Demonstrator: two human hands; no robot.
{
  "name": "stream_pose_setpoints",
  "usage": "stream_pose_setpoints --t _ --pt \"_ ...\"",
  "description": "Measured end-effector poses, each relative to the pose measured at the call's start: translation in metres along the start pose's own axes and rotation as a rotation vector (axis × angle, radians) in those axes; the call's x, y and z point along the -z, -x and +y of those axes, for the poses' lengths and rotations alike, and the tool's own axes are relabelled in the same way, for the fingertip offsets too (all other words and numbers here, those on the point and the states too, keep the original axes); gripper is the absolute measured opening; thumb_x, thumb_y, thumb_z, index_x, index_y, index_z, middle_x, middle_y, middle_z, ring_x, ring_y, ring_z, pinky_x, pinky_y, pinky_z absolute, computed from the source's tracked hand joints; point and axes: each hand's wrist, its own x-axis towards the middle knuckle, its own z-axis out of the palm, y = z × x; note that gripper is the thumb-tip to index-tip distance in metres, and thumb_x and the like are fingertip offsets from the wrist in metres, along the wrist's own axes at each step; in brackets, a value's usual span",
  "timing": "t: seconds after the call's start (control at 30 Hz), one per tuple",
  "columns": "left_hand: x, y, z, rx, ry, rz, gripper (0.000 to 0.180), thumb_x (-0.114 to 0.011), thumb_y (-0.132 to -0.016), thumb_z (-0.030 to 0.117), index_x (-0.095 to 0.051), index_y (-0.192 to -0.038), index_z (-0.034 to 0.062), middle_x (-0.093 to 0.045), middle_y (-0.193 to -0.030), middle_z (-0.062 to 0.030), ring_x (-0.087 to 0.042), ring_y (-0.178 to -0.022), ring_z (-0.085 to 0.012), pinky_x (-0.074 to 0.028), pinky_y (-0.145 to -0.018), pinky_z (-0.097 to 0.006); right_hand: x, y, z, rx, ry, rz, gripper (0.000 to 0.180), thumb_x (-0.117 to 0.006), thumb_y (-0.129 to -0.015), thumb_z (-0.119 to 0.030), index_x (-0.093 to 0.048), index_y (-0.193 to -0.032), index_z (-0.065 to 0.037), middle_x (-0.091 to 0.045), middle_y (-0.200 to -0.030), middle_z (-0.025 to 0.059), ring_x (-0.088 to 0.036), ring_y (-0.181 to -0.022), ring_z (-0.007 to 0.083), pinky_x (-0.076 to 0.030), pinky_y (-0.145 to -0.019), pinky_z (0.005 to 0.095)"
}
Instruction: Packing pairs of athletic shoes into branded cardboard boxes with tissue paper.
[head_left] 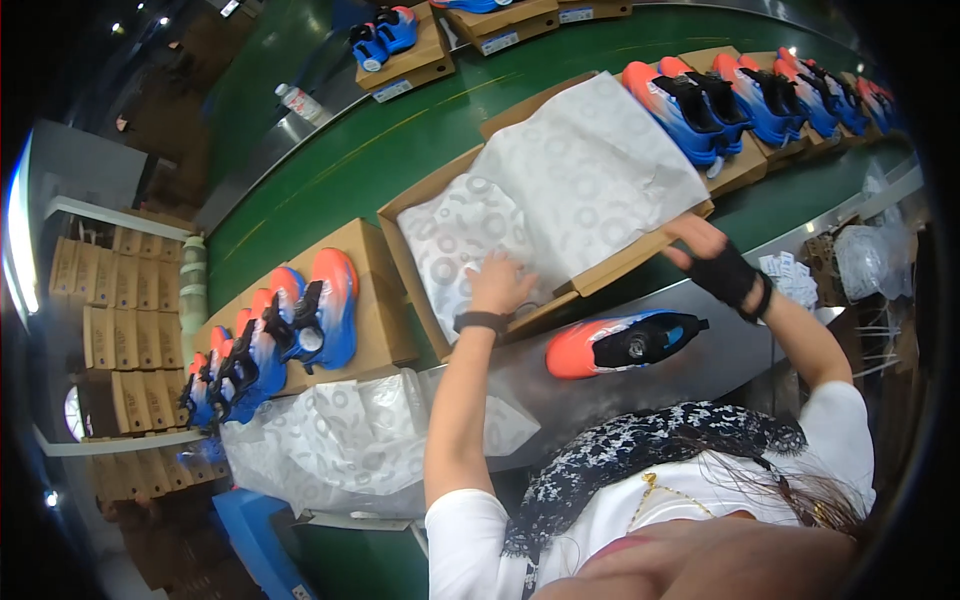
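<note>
An open brown cardboard shoebox [583,283] lies in front of me, lined with white patterned tissue paper [600,170]. My left hand [502,283], with a dark band at the wrist, rests on the tissue in the box's left part, fingers spread. Whatever lies under that paper is hidden. At the box's near right edge is my right hand [708,258] in a black fingerless glove, its bent fingers and thumb apart and nothing visible between them. A single orange, white and blue sneaker [628,343] with a black opening lies on the metal ledge just nearer to me.
Sneaker pairs on boxes line the green conveyor [300,180], left [330,310] and right [690,110]. A tissue stack [350,430] lies left of me. Small white packets [788,280] and clear plastic bags [870,260] are at right. A bottle [300,103] stands beyond; stacked boxes [125,290] fill the left.
</note>
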Motion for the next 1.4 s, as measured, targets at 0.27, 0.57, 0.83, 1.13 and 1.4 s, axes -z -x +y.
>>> stream_pose_setpoints --t 0.27,0.57,0.83,1.13,1.4 --pt "-0.032 0.094 0.087 -0.400 0.399 0.273 0.065 -0.069 -0.059 0.040 -0.047 -0.111 0.0077 -0.045 -0.113 -0.0179 -0.044 -0.102 -0.0297 -0.036 -0.083 -0.040 -0.062 0.154 0.073 -0.991 -0.980 -0.148 0.031 -0.053 -0.081 -0.024 -0.051 -0.099 0.000 -0.057 -0.088 0.0093 -0.053 -0.087 0.0203 -0.041 -0.076 0.0266" --pt "-0.026 0.143 0.059 -0.106 1.181 0.211 0.077 -0.071 -0.061 0.021 -0.030 -0.122 -0.0025 -0.043 -0.118 -0.0122 -0.040 -0.110 -0.0182 -0.031 -0.093 -0.032 -0.065 0.005 -0.064 -0.882 -1.167 -0.673 0.044 -0.054 -0.080 -0.032 -0.045 -0.111 -0.002 -0.057 -0.094 0.0081 -0.053 -0.082 0.0138 -0.044 -0.070 0.0260" --pt "0.035 0.041 0.004 0.169 1.733 0.700 0.038 -0.050 -0.082 0.028 -0.044 -0.108 0.0002 -0.054 -0.091 -0.0068 -0.051 -0.077 -0.0112 -0.043 -0.071 -0.025 -0.106 0.049 -0.007 -1.104 -1.433 -0.361 0.042 -0.056 -0.078 -0.030 -0.044 -0.112 -0.008 -0.053 -0.104 0.0057 -0.052 -0.086 0.0127 -0.042 -0.065 0.0256" --pt "-0.021 -0.053 0.027 0.513 1.343 -0.175 0.034 -0.048 -0.079 0.029 -0.055 -0.084 -0.0043 -0.058 -0.080 -0.0143 -0.060 -0.076 -0.0234 -0.047 -0.059 -0.029 -0.166 0.075 0.062 -1.139 -1.248 0.011 0.031 -0.058 -0.075 -0.026 -0.053 -0.101 -0.009 -0.053 -0.098 0.0056 -0.046 -0.096 0.0141 -0.036 -0.081 0.0315" --pt "-0.005 0.064 -0.033 0.494 1.501 0.850 0.050 -0.032 -0.086 0.048 -0.051 -0.095 0.0025 -0.052 -0.076 -0.0042 -0.050 -0.066 -0.0130 -0.040 -0.058 -0.025 -0.114 0.012 0.006 -0.179 0.281 -0.138 0.068 -0.044 -0.067 0.007 -0.029 -0.128 -0.018 -0.020 -0.136 0.0097 -0.022 -0.123 0.0318 -0.024 -0.094 0.0464"
